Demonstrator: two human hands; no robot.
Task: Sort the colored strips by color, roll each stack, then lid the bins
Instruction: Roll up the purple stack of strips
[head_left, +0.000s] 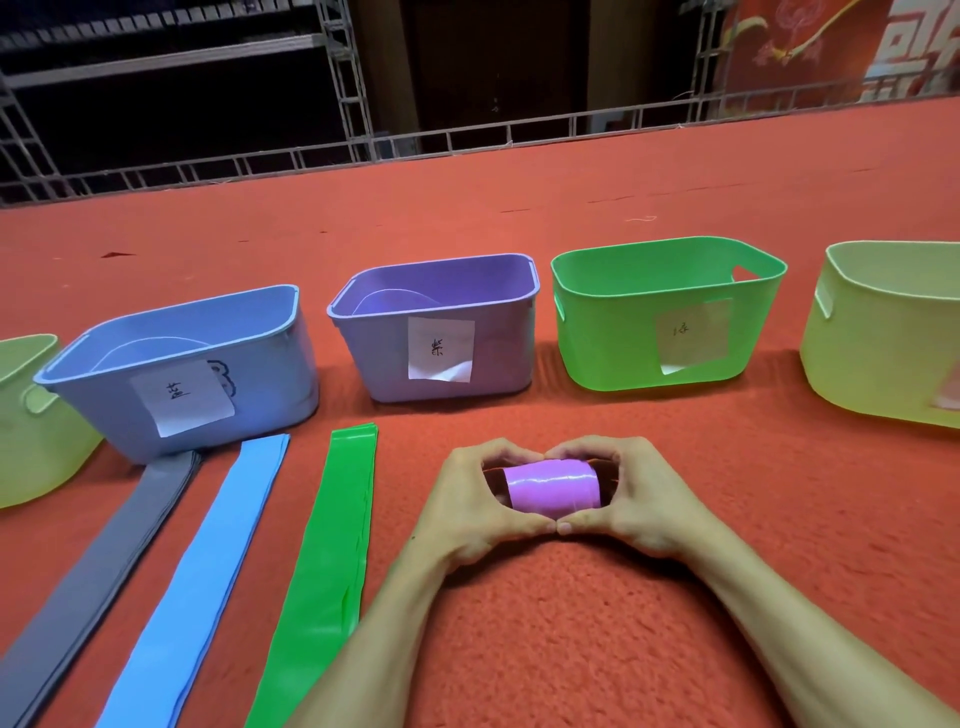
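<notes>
A rolled stack of purple strips (551, 489) lies on the red carpet in front of me. My left hand (478, 499) and my right hand (631, 496) cup its two ends, thumbs touching below it. To the left, flat stacks of green strips (332, 561), blue strips (208, 566) and grey strips (98, 577) lie side by side. Behind them stand a blue bin (270, 374), a purple bin (498, 364) and a green bin (613, 343), each with a paper label. The blue and purple bins each hold something curved inside.
A yellow-green bin (872, 353) stands at the far right and another yellow-green bin (31, 447) at the far left edge. Red carpet (571, 623) stretches all around. A metal truss railing (467, 140) borders the carpet at the back.
</notes>
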